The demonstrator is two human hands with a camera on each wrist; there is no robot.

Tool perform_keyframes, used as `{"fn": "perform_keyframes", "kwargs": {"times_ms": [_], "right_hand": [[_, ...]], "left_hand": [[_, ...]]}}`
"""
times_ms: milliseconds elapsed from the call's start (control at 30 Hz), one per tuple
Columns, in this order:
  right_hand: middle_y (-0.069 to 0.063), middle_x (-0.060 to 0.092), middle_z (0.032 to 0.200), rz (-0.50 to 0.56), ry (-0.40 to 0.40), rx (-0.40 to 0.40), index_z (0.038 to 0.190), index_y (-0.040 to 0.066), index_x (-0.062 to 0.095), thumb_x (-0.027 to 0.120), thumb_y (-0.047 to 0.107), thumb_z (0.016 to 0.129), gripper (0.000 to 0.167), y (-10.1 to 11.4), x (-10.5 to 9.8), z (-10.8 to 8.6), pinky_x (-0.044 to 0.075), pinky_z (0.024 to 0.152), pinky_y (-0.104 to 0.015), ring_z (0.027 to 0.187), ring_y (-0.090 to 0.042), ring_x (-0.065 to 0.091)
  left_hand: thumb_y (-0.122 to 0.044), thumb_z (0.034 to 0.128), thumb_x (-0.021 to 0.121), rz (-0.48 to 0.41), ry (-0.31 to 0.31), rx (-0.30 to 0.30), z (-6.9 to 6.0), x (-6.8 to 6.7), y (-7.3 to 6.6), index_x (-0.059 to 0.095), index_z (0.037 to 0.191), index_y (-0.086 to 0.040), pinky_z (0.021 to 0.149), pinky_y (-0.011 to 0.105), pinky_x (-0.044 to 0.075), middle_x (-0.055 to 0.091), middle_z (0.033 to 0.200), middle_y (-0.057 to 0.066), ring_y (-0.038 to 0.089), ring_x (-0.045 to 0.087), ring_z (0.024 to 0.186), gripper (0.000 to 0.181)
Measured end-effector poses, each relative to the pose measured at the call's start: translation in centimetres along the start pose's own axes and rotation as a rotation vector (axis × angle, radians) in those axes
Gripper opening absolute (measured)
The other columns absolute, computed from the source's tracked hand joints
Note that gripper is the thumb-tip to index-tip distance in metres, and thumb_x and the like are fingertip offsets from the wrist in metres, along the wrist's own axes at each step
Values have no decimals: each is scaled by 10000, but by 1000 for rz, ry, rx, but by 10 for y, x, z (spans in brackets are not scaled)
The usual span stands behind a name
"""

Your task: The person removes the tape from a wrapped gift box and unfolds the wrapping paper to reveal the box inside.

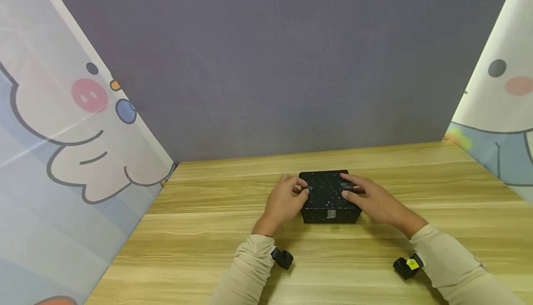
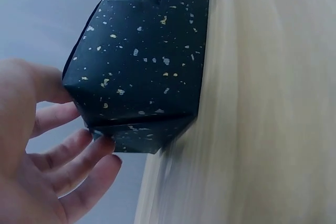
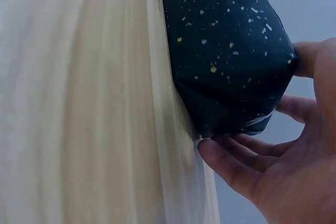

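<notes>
A box wrapped in black speckled paper (image 1: 326, 194) rests on the wooden table. Its paper has gold and silver flecks, and a piece of clear tape (image 1: 331, 214) sits on its near side. My left hand (image 1: 284, 198) holds the box's left end, thumb and forefinger at the top edge. On the opposite end, my right hand (image 1: 376, 201) holds it the same way. In the left wrist view the folded end of the wrapped box (image 2: 139, 61) shows beside the fingers. From the right wrist, the fingers lie against the other folded end of the wrapped box (image 3: 226, 61).
The wooden table (image 1: 200, 249) spreads out on all sides of the box. A grey panel (image 1: 270, 64) stands along its back edge. Cartoon-printed sheets (image 1: 62, 133) flank the left and right sides. Each wrist carries a small black camera (image 1: 283, 258).
</notes>
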State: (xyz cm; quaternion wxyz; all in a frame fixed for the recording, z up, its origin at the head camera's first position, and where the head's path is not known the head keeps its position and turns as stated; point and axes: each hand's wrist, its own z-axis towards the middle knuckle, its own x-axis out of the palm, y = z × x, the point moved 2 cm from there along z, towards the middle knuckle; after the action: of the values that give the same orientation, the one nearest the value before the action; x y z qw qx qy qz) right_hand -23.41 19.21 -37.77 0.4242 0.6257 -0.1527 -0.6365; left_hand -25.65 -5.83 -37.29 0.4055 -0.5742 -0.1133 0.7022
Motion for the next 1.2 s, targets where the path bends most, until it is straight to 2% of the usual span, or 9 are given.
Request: {"fn": "perform_keyframes", "kwargs": {"times_ms": [367,533,767,900,1200], "right_hand": [[-265,415,1505,-18,-19,-2,1536,102,425,519,403,1053,576,-2,0,-2,476,930,-615,1240,-482,524],[-258,409,1512,-25,-24,10,1541,119,420,509,430,1052,586,-4,2,-1,477,925,-619,1244,-489,518],[-241,411,1517,-38,-27,20,1544,138,416,501,449,1050,590,-6,6,-1,465,935,-633,1266,-496,496],[-246,426,1505,-50,-40,29,1541,130,421,509,450,1047,595,-6,5,-1,463,935,-637,1255,-496,506],[-258,427,1500,-32,-43,32,1539,117,420,534,442,1039,607,-1,2,1,477,923,-623,1243,-495,517]], "left_hand": [[-274,972,673,4,-57,-29,-2,6,-6,712,958,-239,709,289,504,555,1058,-78,66,639,896,54],[-355,956,699,57,-105,-32,-2,9,-9,683,881,-260,673,285,489,568,1056,-73,71,619,861,122],[-414,915,741,126,-148,-79,0,13,-15,662,858,-260,557,265,417,559,1002,-60,55,525,701,182],[-483,889,746,159,-163,-97,2,14,-17,649,834,-262,539,256,397,564,995,-57,50,479,648,248],[-455,870,776,152,-196,-116,7,15,-17,654,794,-278,528,270,390,564,944,-72,57,476,619,228]]}}
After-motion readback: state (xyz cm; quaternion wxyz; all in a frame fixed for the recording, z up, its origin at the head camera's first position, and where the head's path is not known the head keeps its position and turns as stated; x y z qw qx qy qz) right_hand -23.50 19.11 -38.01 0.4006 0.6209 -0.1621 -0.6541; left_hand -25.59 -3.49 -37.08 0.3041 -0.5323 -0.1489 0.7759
